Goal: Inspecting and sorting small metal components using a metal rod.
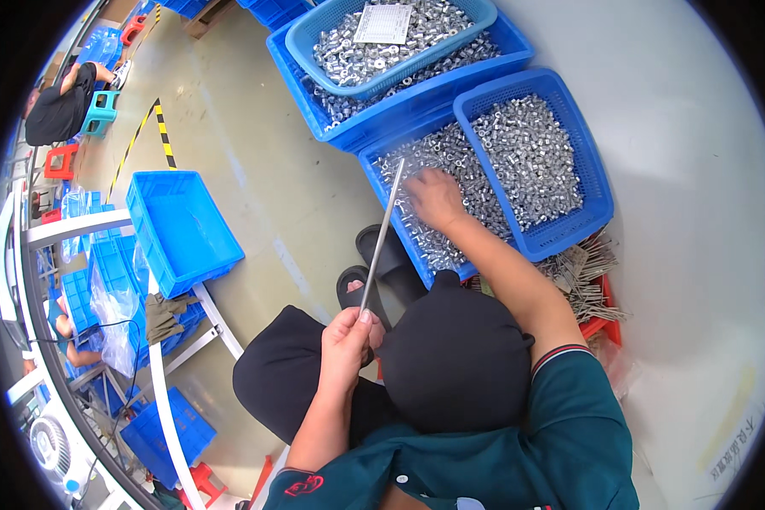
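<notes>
A long thin metal rod (382,234) slants up and away from my left hand (346,340), which is closed round its near end above my lap. Its far tip is over a blue crate (371,174) full of small silvery metal parts (476,180), several of them ring-shaped. My right hand (433,199) reaches down among those parts, just right of the rod's tip. Its fingers are curled, their tips partly hidden, and I cannot make out what they pinch. A blue perforated basket (531,246) of similar small parts rests over the crate's right side.
Beyond it, another blue basket (297,38) of metal parts sits in a larger crate (336,140), with a paper slip (383,24) on top. A red bin (610,310) holds thin metal pieces. At left, a blue crate (212,200) rests near white framing and gloves (163,319).
</notes>
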Demonstrator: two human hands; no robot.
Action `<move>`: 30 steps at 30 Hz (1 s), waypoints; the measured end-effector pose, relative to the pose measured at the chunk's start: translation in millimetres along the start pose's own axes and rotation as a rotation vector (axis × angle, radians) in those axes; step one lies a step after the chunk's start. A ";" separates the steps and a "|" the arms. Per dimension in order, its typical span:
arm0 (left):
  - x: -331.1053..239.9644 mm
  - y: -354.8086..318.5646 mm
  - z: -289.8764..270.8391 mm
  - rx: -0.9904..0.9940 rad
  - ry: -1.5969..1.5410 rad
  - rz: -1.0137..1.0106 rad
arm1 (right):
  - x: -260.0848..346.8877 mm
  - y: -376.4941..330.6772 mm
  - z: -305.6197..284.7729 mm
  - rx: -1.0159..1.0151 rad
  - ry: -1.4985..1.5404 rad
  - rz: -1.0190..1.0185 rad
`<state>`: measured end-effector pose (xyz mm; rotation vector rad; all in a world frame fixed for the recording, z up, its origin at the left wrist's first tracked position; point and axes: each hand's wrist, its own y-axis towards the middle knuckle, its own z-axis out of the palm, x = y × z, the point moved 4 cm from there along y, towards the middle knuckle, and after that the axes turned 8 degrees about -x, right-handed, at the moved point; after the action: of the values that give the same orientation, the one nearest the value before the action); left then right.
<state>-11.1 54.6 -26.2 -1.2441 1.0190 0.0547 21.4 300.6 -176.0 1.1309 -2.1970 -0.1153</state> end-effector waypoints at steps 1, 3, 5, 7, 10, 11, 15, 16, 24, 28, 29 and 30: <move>0.0 0.1 -0.9 -0.003 0.001 -0.001 | 1.9 0.1 1.4 0.006 -0.016 -0.041; -0.8 -0.2 0.9 0.019 0.005 0.009 | -1.1 -1.3 7.0 0.011 -0.036 -0.078; -1.1 -0.1 1.5 0.018 0.010 0.009 | -5.7 1.2 11.9 -0.069 0.036 0.041; -1.2 0.1 1.9 0.015 0.015 0.010 | -8.1 1.5 13.7 -0.048 0.075 0.089; -2.3 -0.6 0.0 -0.004 0.015 0.020 | -15.4 2.5 15.2 0.074 0.363 0.397; -3.5 -1.6 2.0 -0.003 0.017 0.008 | -25.5 -3.8 19.0 0.174 0.602 0.658; -5.4 -3.0 3.9 -0.010 0.034 0.011 | -31.9 -7.5 11.3 0.193 1.131 0.921; -4.1 -3.0 2.4 -0.013 0.035 0.008 | -30.5 -7.3 6.5 0.196 1.133 0.923; -1.0 -0.1 2.5 0.022 0.032 0.059 | -37.3 -20.6 -4.8 0.253 1.522 1.070; 0.0 1.2 1.9 0.009 0.044 0.070 | -30.7 -24.8 -8.3 0.265 0.918 0.771; 0.4 1.7 1.2 0.015 0.039 0.066 | -26.2 -24.3 -12.4 0.217 0.656 0.592; 0.8 2.0 0.9 0.021 0.034 0.062 | -21.2 -26.9 -12.1 0.258 0.603 0.527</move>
<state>-11.2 55.8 -28.3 -1.1978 1.0850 0.0702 55.9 302.4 -187.0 0.5643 -1.8989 0.6646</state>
